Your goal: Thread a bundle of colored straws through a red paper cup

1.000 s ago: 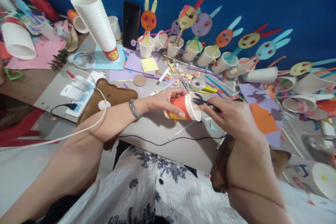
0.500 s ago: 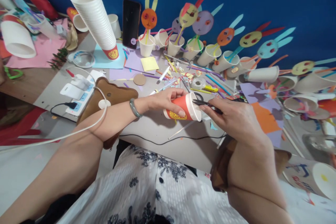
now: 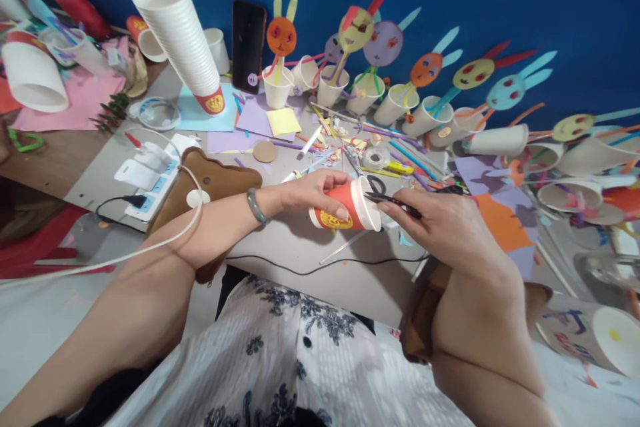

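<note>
Tilted on its side above the table is a red and white paper cup (image 3: 345, 205) with a yellow emblem, its mouth facing right. My left hand (image 3: 325, 195) is closed round its base and side, thumb on the near side. In my right hand (image 3: 430, 217) is a slim black pointed tool (image 3: 387, 199), pinched between thumb and fingers. The tool's tip is at the cup's rim; whether it touches the rim I cannot tell. Its far end is hidden by the hand. Just behind the cup lies a dark-handled pair of scissors (image 3: 376, 184).
A tall stack of paper cups (image 3: 175, 33) leans at the back left. Several paper rabbit figures stand in cups, such as an orange rabbit (image 3: 281, 37). A tape roll (image 3: 376, 158) lies among paper scraps. A white cable (image 3: 193, 233) crosses my left arm near a power strip (image 3: 157, 183).
The view has shifted slightly. Both hands keep their hold on the cup and the black tool, with the tool's tip still at the rim.
</note>
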Demonstrator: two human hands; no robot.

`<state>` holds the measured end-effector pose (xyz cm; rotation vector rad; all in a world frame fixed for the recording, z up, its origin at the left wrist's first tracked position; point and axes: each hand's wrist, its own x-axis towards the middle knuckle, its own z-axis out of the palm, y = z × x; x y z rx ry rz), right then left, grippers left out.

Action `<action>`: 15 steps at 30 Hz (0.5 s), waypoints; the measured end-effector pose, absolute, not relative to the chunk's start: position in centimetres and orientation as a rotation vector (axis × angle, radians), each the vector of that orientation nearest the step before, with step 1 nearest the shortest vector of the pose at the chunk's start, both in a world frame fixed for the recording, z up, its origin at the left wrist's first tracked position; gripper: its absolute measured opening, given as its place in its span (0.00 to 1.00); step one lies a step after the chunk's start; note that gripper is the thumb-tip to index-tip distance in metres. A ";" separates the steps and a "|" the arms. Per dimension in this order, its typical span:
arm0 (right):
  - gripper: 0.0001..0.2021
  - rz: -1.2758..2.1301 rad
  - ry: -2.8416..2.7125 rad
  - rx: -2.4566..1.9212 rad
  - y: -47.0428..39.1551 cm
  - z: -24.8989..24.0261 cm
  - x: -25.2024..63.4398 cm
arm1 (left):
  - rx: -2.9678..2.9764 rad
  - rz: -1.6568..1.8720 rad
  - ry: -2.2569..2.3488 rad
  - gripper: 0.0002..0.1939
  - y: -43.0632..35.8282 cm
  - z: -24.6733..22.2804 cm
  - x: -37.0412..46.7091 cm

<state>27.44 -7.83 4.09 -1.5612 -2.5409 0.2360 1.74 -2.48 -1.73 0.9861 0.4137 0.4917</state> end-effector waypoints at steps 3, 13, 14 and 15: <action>0.24 0.248 -2.546 -1.554 -7.9 4.1 27.5 | 0.973 0.484 0.409 0.34 -2.5 -1.8 1.8; 0.23 0.299 -2.578 -1.551 -7.8 4.1 27.6 | 0.956 0.484 0.397 0.34 -2.6 -2.1 1.8; 0.23 0.306 -2.577 -1.552 -7.8 4.1 27.6 | 0.948 0.481 0.397 0.34 -2.7 -2.1 1.9; 0.24 0.312 -2.576 -1.554 -7.8 4.2 27.6 | 0.941 0.478 0.395 0.34 -2.7 -2.1 1.9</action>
